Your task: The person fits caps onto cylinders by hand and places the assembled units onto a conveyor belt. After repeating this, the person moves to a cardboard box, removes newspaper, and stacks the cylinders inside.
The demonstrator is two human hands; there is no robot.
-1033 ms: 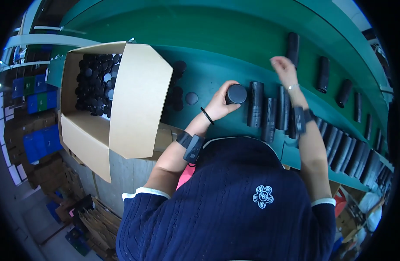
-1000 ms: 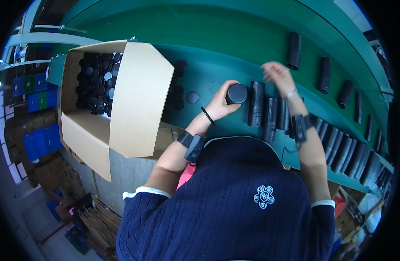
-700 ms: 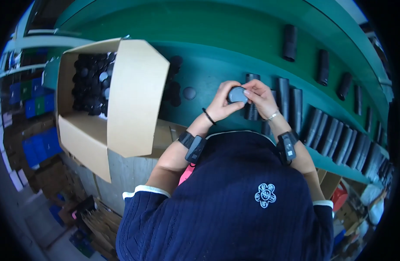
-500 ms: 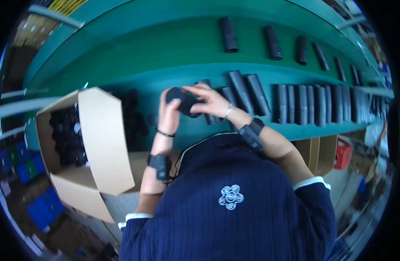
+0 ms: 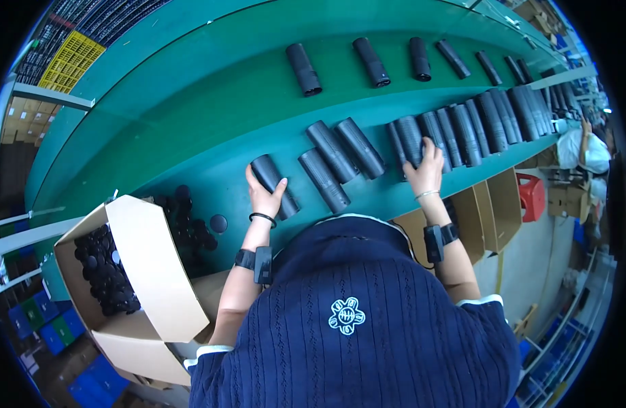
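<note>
My left hand (image 5: 264, 198) is closed round a black ribbed cylinder (image 5: 266, 171), tilted on the green work surface. My right hand (image 5: 425, 170) has its thumb and fingers round the near end of another black cylinder (image 5: 409, 133), at the left end of a tightly packed row. Between my hands lie three loose cylinders, one of them a black tube (image 5: 324, 182) with a ribbed side. A small black disc (image 5: 219, 224) rests left of my left hand, beside a pile of black round caps (image 5: 183, 214).
An open cardboard box (image 5: 160, 272) at the left holds many black caps. Several black cylinders (image 5: 372, 62) stand spaced out on the darker green belt (image 5: 224, 95) behind. At right are more cardboard boxes (image 5: 493, 211), a red stool (image 5: 530, 197) and another person (image 5: 585, 149) farther off.
My hands were together over a black piece; now they are apart, the left on a cylinder and the right out at the row. The whole view has turned and shifted.
</note>
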